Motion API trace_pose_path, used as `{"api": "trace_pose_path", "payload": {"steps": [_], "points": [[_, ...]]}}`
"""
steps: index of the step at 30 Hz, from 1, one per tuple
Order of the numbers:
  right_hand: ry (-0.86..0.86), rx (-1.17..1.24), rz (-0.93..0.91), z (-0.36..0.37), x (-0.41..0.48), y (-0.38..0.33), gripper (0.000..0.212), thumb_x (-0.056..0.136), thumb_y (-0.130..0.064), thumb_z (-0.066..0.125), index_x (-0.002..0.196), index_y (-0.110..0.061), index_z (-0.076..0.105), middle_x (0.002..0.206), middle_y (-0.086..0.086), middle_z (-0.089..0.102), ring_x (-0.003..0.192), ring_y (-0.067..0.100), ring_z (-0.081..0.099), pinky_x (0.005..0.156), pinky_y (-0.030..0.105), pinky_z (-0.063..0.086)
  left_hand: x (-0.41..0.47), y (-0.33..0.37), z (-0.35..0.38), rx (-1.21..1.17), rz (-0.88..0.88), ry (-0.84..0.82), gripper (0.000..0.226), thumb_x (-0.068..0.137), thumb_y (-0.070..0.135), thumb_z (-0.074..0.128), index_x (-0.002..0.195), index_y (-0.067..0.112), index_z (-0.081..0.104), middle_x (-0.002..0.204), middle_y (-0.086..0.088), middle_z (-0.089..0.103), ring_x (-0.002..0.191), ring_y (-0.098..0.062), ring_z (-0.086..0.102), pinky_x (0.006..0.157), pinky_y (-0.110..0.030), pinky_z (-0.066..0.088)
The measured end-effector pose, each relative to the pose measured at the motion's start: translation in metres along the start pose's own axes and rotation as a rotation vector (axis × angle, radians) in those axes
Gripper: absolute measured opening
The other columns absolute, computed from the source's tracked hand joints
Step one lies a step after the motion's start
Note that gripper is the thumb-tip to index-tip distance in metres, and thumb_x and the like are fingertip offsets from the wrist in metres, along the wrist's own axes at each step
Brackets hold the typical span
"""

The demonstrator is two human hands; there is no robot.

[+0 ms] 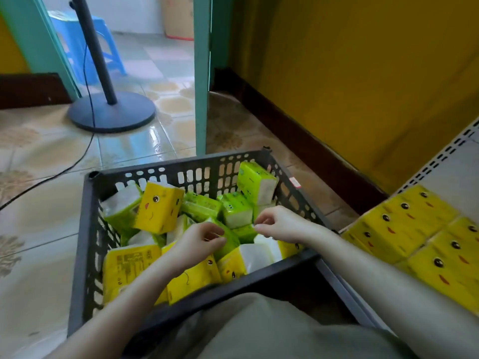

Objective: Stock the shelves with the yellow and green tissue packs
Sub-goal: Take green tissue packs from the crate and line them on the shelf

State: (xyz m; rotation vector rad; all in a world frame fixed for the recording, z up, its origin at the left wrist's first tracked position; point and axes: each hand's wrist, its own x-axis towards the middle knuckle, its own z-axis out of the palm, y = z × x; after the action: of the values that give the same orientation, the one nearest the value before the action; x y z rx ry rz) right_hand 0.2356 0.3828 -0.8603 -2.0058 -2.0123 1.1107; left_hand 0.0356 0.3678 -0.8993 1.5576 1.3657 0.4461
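The left hand (199, 242) and right hand (278, 224) hang over a black crate (181, 164). Their fingers (215, 233) curl at a tilted green tissue pack (229, 239) between them, but I cannot tell if they grip it. Left of the fingers, a yellow pack (159, 207) stands on end, long axis upright, face toward the person. Right of the fingers, yellow packs (414, 229) lie flat, face-up, on the shelf (451, 164). The floor (51, 203) is tiled and the wall (363, 73) is yellow.

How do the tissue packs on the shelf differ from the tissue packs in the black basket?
The shelf packs are all yellow; the basket packs mix yellow and green. The shelf packs lie flat in tidy rows, touching; the basket packs are jumbled and tilted at many angles. Both groups show printed faces.
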Motion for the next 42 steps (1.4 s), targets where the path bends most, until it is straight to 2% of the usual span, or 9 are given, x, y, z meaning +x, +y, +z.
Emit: {"api": "trace_pose_path", "payload": {"steps": [6, 14, 17, 21, 27, 31, 35, 38, 42], "points": [[-0.144, -0.255, 0.129, 0.035, 0.026, 0.029, 0.032, 0.091, -0.012, 0.041, 0.114, -0.006, 0.062, 0.122, 0.014, 0.061, 0.111, 0.027, 0.057, 0.094, 0.035, 0.047, 0.027, -0.013, 0.033, 0.337, 0.075, -0.075, 0.041, 0.088, 0.026, 0.061, 0.125, 0.009, 0.055, 0.12, -0.007, 0.061, 0.111, -0.019, 0.057, 0.091, -0.027, 0.045], [-0.165, -0.126, 0.159, 0.038, 0.033, 0.044, 0.039, 0.092, -0.007, 0.039, 0.13, -0.01, 0.05, 0.128, 0.013, 0.056, 0.11, 0.023, 0.056, 0.068, 0.021, 0.043, 0.054, -0.017, 0.046, 0.422, 0.164, -0.126, 0.025, 0.087, 0.021, 0.063, 0.105, 0.004, 0.065, 0.102, -0.011, 0.066, 0.098, -0.024, 0.059, 0.075, -0.026, 0.04], [-0.056, -0.048, 0.144, 0.026, 0.032, 0.041, 0.036, 0.092, -0.006, 0.041, 0.126, -0.007, 0.055, 0.124, 0.015, 0.059, 0.111, 0.026, 0.058, 0.087, 0.031, 0.047, 0.051, -0.018, 0.037, 0.251, 0.21, -0.048, 0.012, 0.09, 0.014, 0.058, 0.091, 0.004, 0.065, 0.081, -0.003, 0.061, 0.081, -0.019, 0.054, 0.062, -0.02, 0.035], [0.254, 0.225, 0.055, -0.006, 0.027, 0.032, 0.029, 0.095, -0.021, 0.049, 0.119, -0.009, 0.06, 0.118, 0.007, 0.062, 0.097, 0.013, 0.055, 0.075, 0.023, 0.042, 0.046, 0.004, 0.014, -0.416, -0.026, 0.056, 0.014, 0.096, 0.018, 0.049, 0.087, 0.01, 0.055, 0.08, -0.005, 0.05, 0.075, -0.017, 0.047, 0.07, -0.028, 0.042], [0.058, 0.757, -0.019, -0.043, 0.005, 0.033, 0.05, 0.075, -0.061, 0.05, 0.11, -0.029, 0.061, 0.118, 0.002, 0.064, 0.113, 0.023, 0.057, 0.099, 0.043, 0.04, 0.055, 0.05, 0.005, -0.989, -0.185, -0.038, 0.02, 0.098, 0.009, 0.037, 0.084, 0.015, 0.05, 0.061, 0.0, 0.054, 0.052, -0.014, 0.056, 0.05, -0.026, 0.049], [0.048, 0.836, -0.04, -0.055, -0.005, 0.039, 0.065, 0.067, -0.057, 0.065, 0.119, -0.018, 0.06, 0.116, 0.007, 0.067, 0.111, 0.027, 0.061, 0.1, 0.047, 0.044, 0.061, 0.073, 0.015, -1.05, -0.19, -0.087, 0.021, 0.096, 0.011, 0.037, 0.085, 0.015, 0.054, 0.069, -0.001, 0.052, 0.054, -0.014, 0.057, 0.06, -0.029, 0.048], [0.237, 0.846, -0.021, -0.076, -0.021, 0.043, 0.035, 0.081, -0.046, 0.061, 0.105, -0.02, 0.062, 0.105, 0.005, 0.07, 0.096, 0.021, 0.066, 0.088, 0.039, 0.051, 0.061, 0.099, 0.028, -1.099, -0.134, -0.121, 0.023, 0.1, 0.024, 0.037, 0.091, 0.014, 0.056, 0.065, -0.003, 0.061, 0.051, -0.013, 0.063, 0.047, -0.026, 0.054], [0.273, 0.844, -0.062, -0.094, -0.047, 0.05, 0.058, 0.071, -0.056, 0.058, 0.118, -0.021, 0.057, 0.111, 0.002, 0.067, 0.101, 0.021, 0.064, 0.081, 0.035, 0.052, 0.066, 0.122, 0.039, -0.944, -0.065, -0.129, 0.029, 0.097, 0.025, 0.044, 0.118, 0.01, 0.058, 0.1, -0.015, 0.067, 0.087, -0.024, 0.064, 0.068, -0.038, 0.056], [0.396, 0.835, -0.076, -0.115, -0.094, 0.065, 0.054, 0.071, -0.051, 0.061, 0.121, -0.033, 0.051, 0.125, -0.002, 0.055, 0.112, 0.018, 0.056, 0.087, 0.037, 0.051, 0.068, 0.17, 0.07, -0.751, -0.009, -0.256, 0.031, 0.093, 0.017, 0.053, 0.122, 0.007, 0.057, 0.106, -0.02, 0.064, 0.088, -0.03, 0.06, 0.067, -0.035, 0.054]]}}
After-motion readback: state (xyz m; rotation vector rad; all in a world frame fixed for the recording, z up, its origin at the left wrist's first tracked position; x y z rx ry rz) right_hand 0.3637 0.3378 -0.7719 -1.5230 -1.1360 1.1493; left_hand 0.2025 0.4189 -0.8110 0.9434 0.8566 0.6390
